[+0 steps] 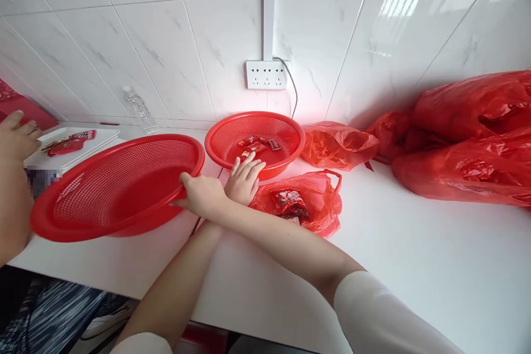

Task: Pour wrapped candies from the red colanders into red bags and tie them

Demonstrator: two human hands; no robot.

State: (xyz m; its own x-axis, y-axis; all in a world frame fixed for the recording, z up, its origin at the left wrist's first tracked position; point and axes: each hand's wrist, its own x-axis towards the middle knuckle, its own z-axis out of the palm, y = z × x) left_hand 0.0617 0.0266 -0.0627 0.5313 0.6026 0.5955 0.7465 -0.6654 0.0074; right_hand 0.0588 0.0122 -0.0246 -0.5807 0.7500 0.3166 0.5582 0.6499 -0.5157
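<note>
My forearms cross, the right one lying over the left. My right hand (pixel 204 194) grips the near right rim of a large red perforated plastic basket (pixel 124 188), which is tilted, its visible floor bare. My left hand (pixel 244 178) has its fingers stretched out at the front rim of a smaller red basket (pixel 219 141); whether it touches the rim I cannot tell. Several small wrapped snack packets (pixel 255 146) lie inside that basket. Just right of my left hand sits an open red plastic bag (pixel 321 199) with dark red snack packets (pixel 290 202) in it.
Tied red bags (pixel 468 138) line the wall at right, with a smaller red bag (pixel 340 144) beside them. A power strip (pixel 266 74) is on the wall. At left are a clear bottle (pixel 139 108), a white tray (pixel 99 138) with packets and another person's hand (pixel 16 135).
</note>
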